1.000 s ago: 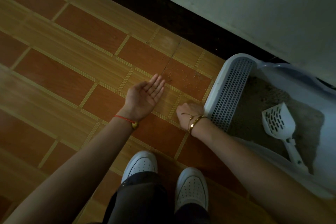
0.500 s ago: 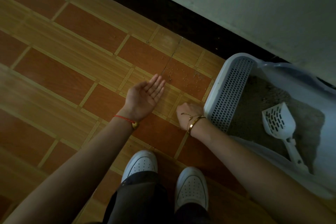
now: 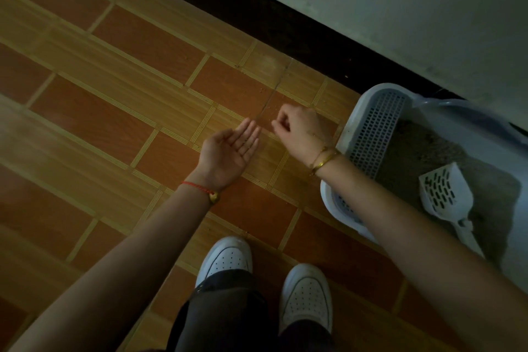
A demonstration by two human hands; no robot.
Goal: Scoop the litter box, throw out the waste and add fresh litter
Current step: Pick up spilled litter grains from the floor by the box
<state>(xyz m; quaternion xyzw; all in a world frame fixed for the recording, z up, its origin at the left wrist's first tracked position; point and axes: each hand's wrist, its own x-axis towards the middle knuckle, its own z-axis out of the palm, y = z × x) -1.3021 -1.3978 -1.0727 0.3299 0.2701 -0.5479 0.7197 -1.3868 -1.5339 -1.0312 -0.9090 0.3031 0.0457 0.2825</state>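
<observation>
Scene: floor (image 3: pixel 94 123) of brown and tan tiles, seen from above; dark skirting strip and pale wall along the upper right.
Left hand (image 3: pixel 228 150): held palm up and flat just above the floor, fingers together and extended; grip fully open. A few tiny specks may be lying on the palm; too small to be confirmed.
Left wrist: red cord bracelet (image 3: pixel 197 188) is worn.
Right hand (image 3: pixel 301 130): knuckles up, fingers curled inward, thumb and fingertips pinched together just beside the left fingertips. Whether anything is pinched cannot be told.
Right wrist: gold bangles (image 3: pixel 324 160) are worn.
Spilled grains (image 3: pixel 270 107): small litter bits are scattered on the tile just beyond both hands.
Litter box (image 3: pixel 354 103): pale plastic, placed at the right against the wall, its perforated grid ledge on the side nearest the hands; right forearm crosses its near corner.
Litter (image 3: pixel 428 148): grey-brown, fills the pan behind the grid.
Scoop (image 3: pixel 445 194): white, slotted, laid on the litter inside the box, handle pointed toward the lower right; untouched by either hand.
Shoes (image 3: pixel 225 258): white pair seen at the bottom centre, dark trousers above them.
</observation>
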